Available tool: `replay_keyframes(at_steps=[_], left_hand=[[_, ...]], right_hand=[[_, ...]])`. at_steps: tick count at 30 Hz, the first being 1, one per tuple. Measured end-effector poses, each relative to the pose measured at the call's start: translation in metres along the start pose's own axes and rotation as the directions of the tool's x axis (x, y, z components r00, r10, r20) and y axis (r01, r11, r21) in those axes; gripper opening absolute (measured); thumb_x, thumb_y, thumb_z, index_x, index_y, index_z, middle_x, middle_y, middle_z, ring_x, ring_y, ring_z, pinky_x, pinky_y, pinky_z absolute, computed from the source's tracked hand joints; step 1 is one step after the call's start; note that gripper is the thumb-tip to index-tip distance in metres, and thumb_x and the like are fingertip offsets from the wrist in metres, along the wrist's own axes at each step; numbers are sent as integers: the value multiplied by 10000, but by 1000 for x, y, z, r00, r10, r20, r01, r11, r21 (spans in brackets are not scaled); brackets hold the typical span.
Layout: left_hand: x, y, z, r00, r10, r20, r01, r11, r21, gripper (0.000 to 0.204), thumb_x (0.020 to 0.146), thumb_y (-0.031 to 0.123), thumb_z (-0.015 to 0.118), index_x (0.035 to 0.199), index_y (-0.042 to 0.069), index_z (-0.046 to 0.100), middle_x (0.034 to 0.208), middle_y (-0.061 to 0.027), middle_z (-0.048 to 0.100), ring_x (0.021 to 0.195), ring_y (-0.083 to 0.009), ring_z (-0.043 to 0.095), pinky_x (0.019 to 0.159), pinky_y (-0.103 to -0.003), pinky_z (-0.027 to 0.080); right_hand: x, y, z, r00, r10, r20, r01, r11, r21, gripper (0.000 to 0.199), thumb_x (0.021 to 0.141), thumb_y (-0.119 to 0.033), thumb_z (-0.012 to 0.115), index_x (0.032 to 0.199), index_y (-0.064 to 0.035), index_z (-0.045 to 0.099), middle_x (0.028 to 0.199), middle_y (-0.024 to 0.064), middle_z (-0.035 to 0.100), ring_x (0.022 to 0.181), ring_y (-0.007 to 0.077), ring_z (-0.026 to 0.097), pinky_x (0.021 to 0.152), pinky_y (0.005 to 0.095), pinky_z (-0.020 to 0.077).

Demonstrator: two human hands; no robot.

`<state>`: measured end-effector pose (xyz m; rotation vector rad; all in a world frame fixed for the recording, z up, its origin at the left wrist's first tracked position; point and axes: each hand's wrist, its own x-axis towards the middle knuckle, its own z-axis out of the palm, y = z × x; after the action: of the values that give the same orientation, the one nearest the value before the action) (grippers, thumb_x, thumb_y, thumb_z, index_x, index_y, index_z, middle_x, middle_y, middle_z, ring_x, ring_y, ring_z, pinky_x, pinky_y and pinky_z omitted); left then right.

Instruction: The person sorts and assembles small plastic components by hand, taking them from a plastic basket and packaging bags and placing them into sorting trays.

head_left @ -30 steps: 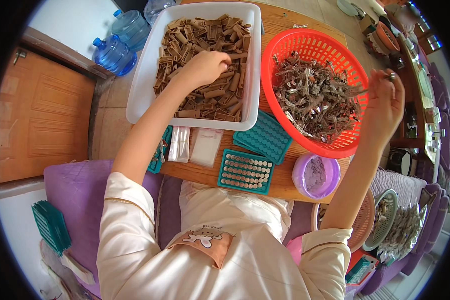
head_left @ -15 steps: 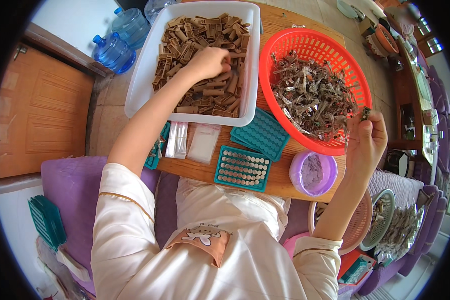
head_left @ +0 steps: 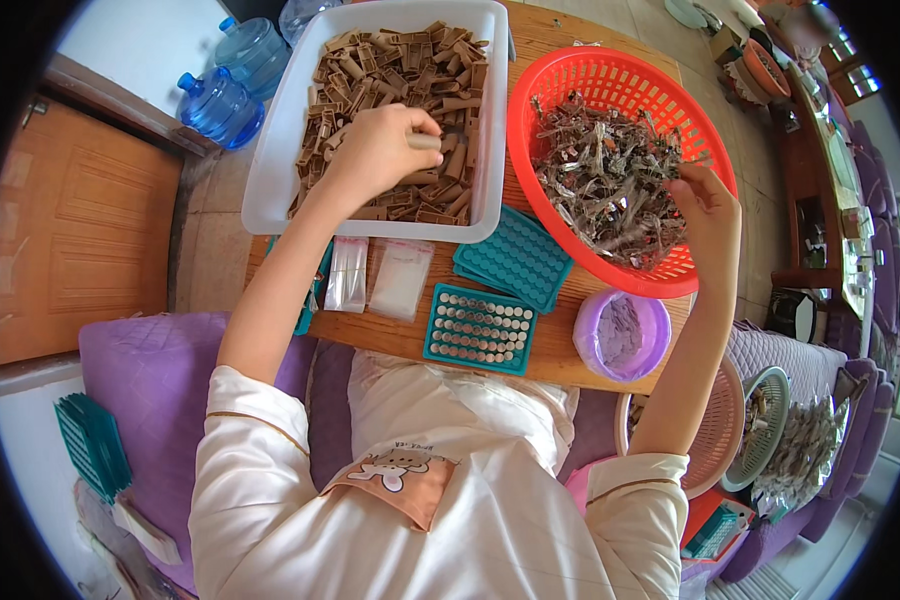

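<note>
My left hand point(head_left: 378, 150) is over the white plastic bin point(head_left: 498, 120), its fingers closed on a brown tube-shaped piece point(head_left: 424, 142). Below it, many similar brown pieces point(head_left: 370, 75), some like open half-tubes, fill the bin. My right hand point(head_left: 708, 200) reaches into the red slotted basket point(head_left: 540, 170), thumb and fingers pinched together at the right side of a tangled heap of clear-wrapped dark bits point(head_left: 610, 180). Whatever lies between those fingertips, if anything, cannot be made out against the heap.
On the wooden table point(head_left: 560, 365) are a teal tray of round silvery pieces point(head_left: 480, 328), stacked teal trays point(head_left: 518, 258), clear plastic bags point(head_left: 402, 280) and a purple-lined tub point(head_left: 625, 335) of grey material. Blue water bottles point(head_left: 220, 110) stand at the far left; more baskets point(head_left: 705, 425) sit at the right.
My left hand has closed on a brown piece and drawn slightly nearer. My right hand, earlier holding a small dark piece at the basket's edge, has moved left and farther in over the heap.
</note>
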<state>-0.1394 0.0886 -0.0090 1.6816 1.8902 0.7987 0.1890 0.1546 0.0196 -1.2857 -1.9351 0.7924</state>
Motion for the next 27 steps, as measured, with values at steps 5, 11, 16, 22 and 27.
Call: replay_keyframes(at_steps=[5, 11, 16, 22, 27], left_hand=[[-15, 1, 0, 995, 97, 14, -97, 973, 210, 199, 685, 168, 639, 819, 28, 592, 786, -125, 603, 718, -247, 585, 639, -318, 448], [-25, -13, 4, 978, 205, -44, -175, 914, 367, 255, 757, 279, 567, 897, 66, 591, 658, -148, 600, 619, -277, 597, 591, -332, 472], [-29, 9, -2, 991, -78, 108, 63, 989, 136, 357, 826, 362, 483, 945, 34, 561, 676, -82, 607, 628, -173, 590, 582, -261, 458], [-76, 52, 31, 969, 65, 239, 214, 269, -939, 432, 844, 423, 418, 1037, 36, 434, 976, -117, 559, 886, -190, 566, 692, -278, 478], [-112, 74, 71, 994, 60, 95, 86, 145, -986, 495, 825, 429, 438, 1090, 16, 375, 1101, -149, 482, 1029, -229, 492, 821, -332, 443]], right_hand=[[4, 16, -12, 998, -51, 34, 12, 709, 705, 210, 826, -108, 510, 999, 12, 512, 827, 49, 596, 776, 115, 562, 696, 235, 439], [-1, 21, -7, 998, -51, 47, -22, 403, 915, 164, 820, -120, 527, 953, -24, 520, 889, 68, 573, 808, 151, 567, 741, 296, 477], [-25, -7, 14, 999, -31, -31, 42, 454, 890, 155, 826, -109, 519, 943, -7, 510, 911, 86, 559, 766, 132, 551, 675, 281, 482], [-78, -97, 62, 999, -40, -33, 51, 889, 456, 181, 694, 11, 627, 865, 5, 566, 709, 39, 562, 593, 76, 518, 544, 191, 428], [-99, -98, 91, 955, -244, -167, 282, 923, 262, 124, 671, 6, 651, 749, -22, 559, 611, 57, 520, 473, 118, 476, 429, 217, 375]])
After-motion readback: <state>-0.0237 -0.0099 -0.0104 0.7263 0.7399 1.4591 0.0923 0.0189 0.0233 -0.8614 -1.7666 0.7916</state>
